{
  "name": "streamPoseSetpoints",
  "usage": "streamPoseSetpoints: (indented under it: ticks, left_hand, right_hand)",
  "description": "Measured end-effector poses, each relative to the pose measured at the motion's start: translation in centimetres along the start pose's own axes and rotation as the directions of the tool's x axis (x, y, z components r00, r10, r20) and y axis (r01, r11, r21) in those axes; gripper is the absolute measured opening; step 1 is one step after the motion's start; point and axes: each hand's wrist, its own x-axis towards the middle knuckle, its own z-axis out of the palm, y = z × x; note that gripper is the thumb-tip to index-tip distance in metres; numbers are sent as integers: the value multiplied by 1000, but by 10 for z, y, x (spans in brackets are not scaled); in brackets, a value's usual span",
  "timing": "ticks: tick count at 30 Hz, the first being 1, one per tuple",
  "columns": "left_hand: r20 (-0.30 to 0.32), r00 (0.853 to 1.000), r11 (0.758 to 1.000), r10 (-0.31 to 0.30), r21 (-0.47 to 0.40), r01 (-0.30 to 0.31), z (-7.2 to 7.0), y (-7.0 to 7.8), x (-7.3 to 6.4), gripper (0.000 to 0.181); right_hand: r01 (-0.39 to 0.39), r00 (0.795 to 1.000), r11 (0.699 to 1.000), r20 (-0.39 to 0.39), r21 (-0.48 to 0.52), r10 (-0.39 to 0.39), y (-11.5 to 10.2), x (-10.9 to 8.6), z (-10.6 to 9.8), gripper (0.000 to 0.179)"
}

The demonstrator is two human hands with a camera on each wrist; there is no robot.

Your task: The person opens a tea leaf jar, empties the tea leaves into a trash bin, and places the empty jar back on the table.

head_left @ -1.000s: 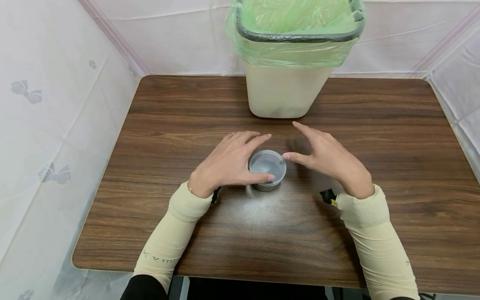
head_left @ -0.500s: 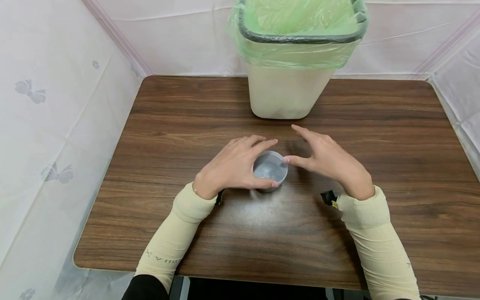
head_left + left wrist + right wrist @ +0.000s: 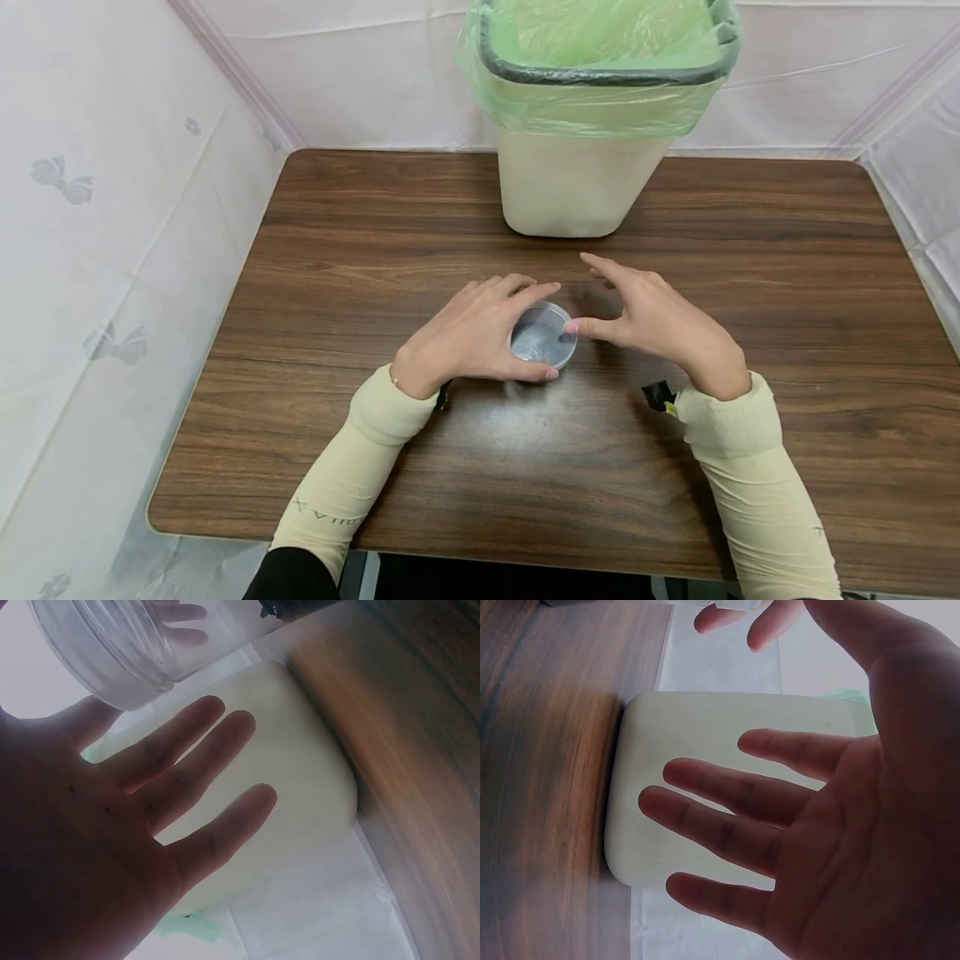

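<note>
A round clear jar (image 3: 542, 336) stands on the wooden table in front of the bin; its ridged rim shows in the left wrist view. My left hand (image 3: 472, 333) holds it from the left, thumb on the near side and index finger curving round the far side. The other left fingers (image 3: 196, 769) are spread away from it. On the right side, my right hand (image 3: 652, 321) has its thumb at the jar's rim, seemingly touching. Its remaining fingers (image 3: 720, 825) are straight and hold nothing. Part of the jar is hidden by the left hand.
A cream bin (image 3: 573, 179) lined with a green bag (image 3: 600, 37) stands at the table's back middle. The brown wooden table (image 3: 360, 217) is bordered by pale sheeting (image 3: 97, 250) at the back and sides.
My left hand has moved right and closer round the jar. The right hand has barely moved; its thumb now overlaps the jar's rim. The jar stays nearly in place.
</note>
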Motion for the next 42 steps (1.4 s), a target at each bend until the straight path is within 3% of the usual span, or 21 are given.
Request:
streamPoseSetpoints:
  ticks: [17, 25, 36, 42]
  left_hand:
    - [44, 999, 999, 25, -44, -23, 5, -1, 2, 100]
    - [11, 1000, 998, 28, -56, -27, 4, -2, 3, 88]
    - [-9, 1000, 998, 6, -65, -7, 4, -4, 4, 86]
    - [-51, 999, 998, 6, -64, -9, 5, -6, 5, 84]
  right_hand:
    - [-10, 999, 1000, 43, 1, 10, -1, 1, 2, 103]
    - [7, 999, 1000, 50, 29, -9, -2, 1, 4, 104]
    - [54, 998, 998, 33, 36, -56, -4, 2, 8, 112]
    - [79, 996, 996, 24, 47, -80, -4, 3, 10, 110]
